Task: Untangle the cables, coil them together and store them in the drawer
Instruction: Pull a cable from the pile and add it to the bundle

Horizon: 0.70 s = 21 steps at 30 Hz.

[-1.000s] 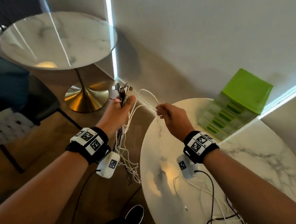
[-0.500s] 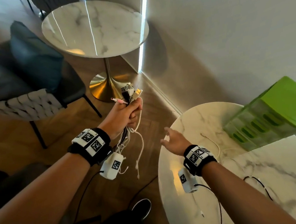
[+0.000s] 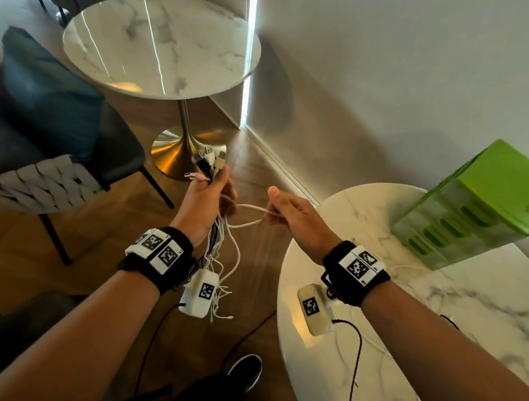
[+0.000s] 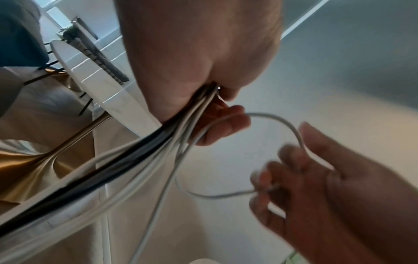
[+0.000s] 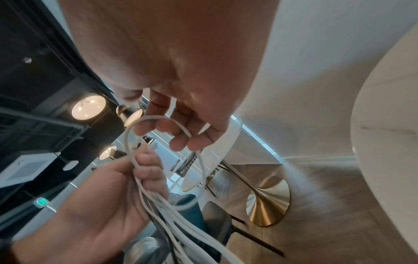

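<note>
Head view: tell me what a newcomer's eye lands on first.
First, the bundle of cables gripped in the left hand, plugs fanning out above the fist and loose ends dangling toward the floor. Next, the right hand pinching a white cable loop stretched between the hands. Then the bright green drawer unit on the marble table, by the wall.

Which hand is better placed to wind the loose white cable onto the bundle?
Probably the right hand: it already pinches the white cable's loop, while the left hand grips the bundle near the plugs.
</note>
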Available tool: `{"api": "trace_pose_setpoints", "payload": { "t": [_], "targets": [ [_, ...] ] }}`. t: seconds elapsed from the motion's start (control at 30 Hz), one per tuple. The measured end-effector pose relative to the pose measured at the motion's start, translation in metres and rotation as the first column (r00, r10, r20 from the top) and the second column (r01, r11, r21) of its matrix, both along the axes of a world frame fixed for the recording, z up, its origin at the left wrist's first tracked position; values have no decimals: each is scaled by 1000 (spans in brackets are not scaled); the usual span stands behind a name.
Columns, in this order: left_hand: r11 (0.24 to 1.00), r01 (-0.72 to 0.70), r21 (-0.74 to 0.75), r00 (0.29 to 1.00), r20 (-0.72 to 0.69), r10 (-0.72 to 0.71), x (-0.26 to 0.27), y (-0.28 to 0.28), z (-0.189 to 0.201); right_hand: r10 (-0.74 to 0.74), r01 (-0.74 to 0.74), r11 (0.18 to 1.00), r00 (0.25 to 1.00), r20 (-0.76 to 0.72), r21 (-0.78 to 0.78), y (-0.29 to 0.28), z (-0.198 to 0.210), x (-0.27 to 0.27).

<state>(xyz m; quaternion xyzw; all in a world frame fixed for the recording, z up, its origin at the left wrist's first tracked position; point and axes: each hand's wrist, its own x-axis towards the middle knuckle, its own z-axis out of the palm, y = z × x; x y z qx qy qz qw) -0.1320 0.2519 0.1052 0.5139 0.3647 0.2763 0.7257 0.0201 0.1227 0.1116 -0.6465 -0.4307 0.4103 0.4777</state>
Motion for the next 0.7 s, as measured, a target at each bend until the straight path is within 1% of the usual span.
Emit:
{"api": "trace_pose_setpoints", "payload": {
  "t": [0.03,0.07,0.13,0.2,0.23,0.27,0.3,0.37,0.4,0.43,0.5,0.53,0.57,0.6,0.63,0.67,0.7],
  "targets": [
    [1000,-19,-2,1000,-4,19,1,3,1,52,-48,998,994,93,-41,-5,-6,0],
    [999,-32,-3,999,-5,32,2,6,1,126,-108,989,972,197,-99,-10,-15,0],
    [999,-35,1,999,6,35,6,9,3,300,-231,948,878,373,-220,-23,-36,-1],
    [1000,-11,29,1000,-12,12,8,11,5,424,-332,904,779,462,-269,-34,-57,-2],
    [998,5,57,999,-34,-3,8,11,6,454,-356,890,751,480,-286,-38,-64,-2],
    [996,30,89,998,-53,-26,9,11,6,456,-356,889,743,490,-288,-39,-66,-2],
    [993,65,102,996,-63,-59,9,10,6,423,-319,905,752,505,-282,-37,-65,-2],
    [983,153,97,988,-38,-150,9,5,9,290,-205,955,794,535,-214,-30,-61,-2],
    [972,206,115,978,-48,-201,9,3,10,227,-153,972,815,533,-179,-24,-58,-2],
    [950,272,152,961,-90,-261,9,1,11,198,-126,977,844,499,-173,-16,-50,-5],
    [879,421,224,903,-193,-383,11,-5,10,205,-140,972,895,397,-188,-1,-30,-14],
    [858,453,243,887,-223,-405,13,-9,8,219,-169,970,917,334,-174,6,-22,-19],
    [863,428,267,897,-238,-372,17,-14,7,226,-190,970,934,277,-153,11,-14,-27],
    [880,361,309,922,-263,-285,21,-14,3,206,-184,976,952,227,-115,16,-10,-34],
    [882,304,359,934,-297,-201,23,-13,3,152,-141,987,973,173,-74,18,-7,-41],
    [868,320,379,923,-331,-195,22,-10,7,81,-78,996,991,109,-36,18,-5,-45],
    [844,394,364,896,-359,-263,18,-5,14,30,-30,999,999,43,-17,16,-5,-48]
  ]
}}
